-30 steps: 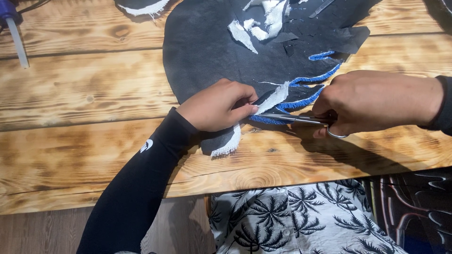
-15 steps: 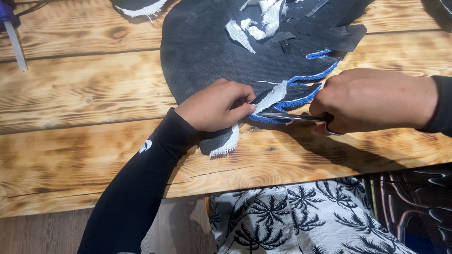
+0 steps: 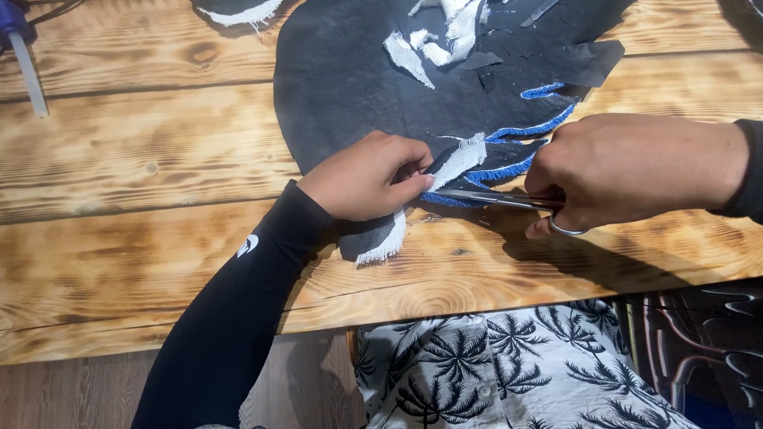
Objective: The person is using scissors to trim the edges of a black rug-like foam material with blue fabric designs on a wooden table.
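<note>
— Black sheet material [image 3: 350, 95] is laid flat on the wooden table [image 3: 143, 159], in the upper middle of the view. Is any package, label or sign to be seen?

— No package is seen. A small white mark [image 3: 248, 245] is printed on the black sleeve [image 3: 238, 318] of the left arm, near the wrist; it is a short curved shape. Its meaning cannot be told.

— How does the black sheet look?

— It is dark and matte, with a rounded left edge. Blue stitching [image 3: 509, 151] is run along curved strips at its near right part. White woven scraps [image 3: 445, 32] are lying on it near the top, and a frayed white edge [image 3: 381, 246] is seen where a flap hangs below the left hand.

— What is held by the left hand [image 3: 367, 176]?

— The fingers are closed in a pinch on the near edge of the sheet, on a whitish strip [image 3: 457, 163] beside the blue stitching.

— And the right hand [image 3: 628, 171]?

— Its fingers are curled shut through the handle of metal scissors [image 3: 497, 199]. The blades are pointed left, toward the left hand, and lie at the blue stitched edge. How far the blades are open cannot be told.

— What else is on the table?

— A tool with a blue handle and pale shaft [image 3: 28, 59] is lying at the far left corner. Palm-print cloth [image 3: 493, 373] is seen below the table edge.
</note>
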